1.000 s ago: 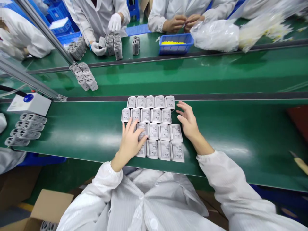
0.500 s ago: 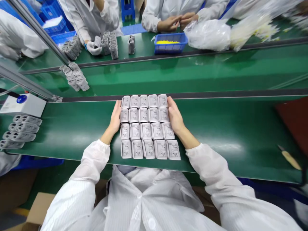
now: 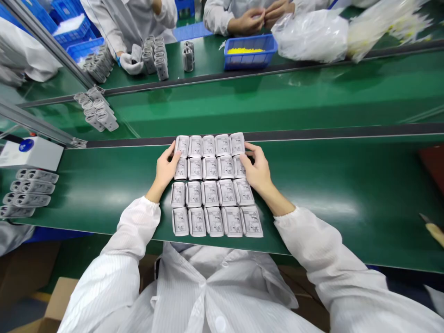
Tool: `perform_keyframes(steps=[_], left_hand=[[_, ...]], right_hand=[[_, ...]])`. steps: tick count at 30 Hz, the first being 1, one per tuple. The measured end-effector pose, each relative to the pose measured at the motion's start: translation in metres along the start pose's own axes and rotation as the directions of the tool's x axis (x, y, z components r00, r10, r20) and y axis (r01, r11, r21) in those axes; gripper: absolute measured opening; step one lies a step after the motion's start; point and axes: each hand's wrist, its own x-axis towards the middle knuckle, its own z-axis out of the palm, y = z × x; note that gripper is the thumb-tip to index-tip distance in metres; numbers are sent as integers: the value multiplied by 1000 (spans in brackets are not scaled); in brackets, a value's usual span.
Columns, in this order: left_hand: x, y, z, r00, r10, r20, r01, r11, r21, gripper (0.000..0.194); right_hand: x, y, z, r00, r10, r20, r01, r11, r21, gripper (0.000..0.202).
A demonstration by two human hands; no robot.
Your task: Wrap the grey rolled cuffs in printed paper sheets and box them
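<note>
Grey folded packets with a printed picture on top lie in several rows on the green work surface. My left hand [image 3: 166, 169] grips the left end of the far rows, its thumb on the corner packet [image 3: 182, 145] and its fingers along the side. At the other end, my right hand [image 3: 257, 169] holds the right edge in the same way, thumb over a second-row packet [image 3: 239, 165] and fingers beside the far row. The two nearer rows, with a packet [image 3: 210, 193] in the middle, lie untouched between my forearms.
More folded packets [image 3: 33, 187] stand at the left by a white box [image 3: 33, 152]. Another cluster [image 3: 96, 109] sits near the metal frame post. Across the bench are co-workers in white sleeves, a blue basket [image 3: 249, 58] and plastic bags [image 3: 310, 37]. A knife [image 3: 434, 230] lies at right.
My thumbs have come from beside the rows onto the end packets, and my fingers have bent. A slight gap now shows between the second and third rows. The view has shifted a little.
</note>
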Motion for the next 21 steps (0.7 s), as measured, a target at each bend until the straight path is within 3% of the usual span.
perform_keyframes(steps=[4,9,14,21], left_hand=[[-6,-3,0,997,61,-40,-66,988,-136,75],[-9,-8,-1,976,166,-142,-182,978,-102,74],[-14,-11,5,945,286,-155,-298,953,-59,82],[-13,-6,4,969,231,-85,-238,967,-90,88]], right_hand=[[-3,-1,-3,1000,-11,11,9,993,115,57],[-3,5,-11,999,-6,34,-1,980,200,56],[-2,3,-10,996,-73,-55,83,976,201,53],[0,10,-12,994,-53,-97,73,976,207,54]])
